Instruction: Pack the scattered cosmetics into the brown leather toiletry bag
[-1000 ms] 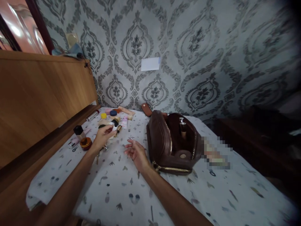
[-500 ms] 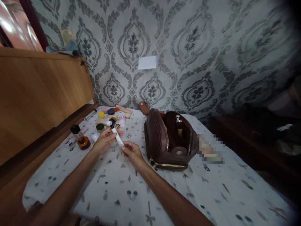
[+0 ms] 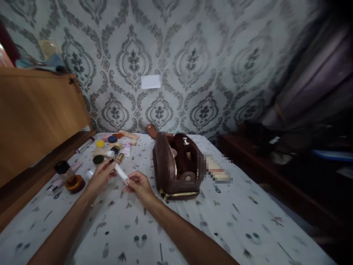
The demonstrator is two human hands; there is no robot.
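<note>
Head view: right hand [image 3: 141,187] pinches the lower end of a white tube [image 3: 121,172], held tilted above the patterned sheet [image 3: 154,235], left of centre. Left hand [image 3: 101,177] has fingers curled at the tube's upper end; blur, can't tell if they grip. Just beyond the left hand: dark green-lidded jar [image 3: 98,159]. Toward the sheet's left edge, amber jar [image 3: 75,184] just beside a black-capped bottle [image 3: 62,168]. Far left corner has a cluster: yellow lid [image 3: 100,144], navy-lidded jar [image 3: 112,139], pink-and-white tube [image 3: 127,149]. Right of the hands, near the far edge, brown bag [image 3: 163,165] gapes, pump bottle [image 3: 188,151] upright inside. Beyond the bag, brown strap [image 3: 151,131] by the wall. Item right of the bag [image 3: 217,170] is pixelated, unreadable.
</note>
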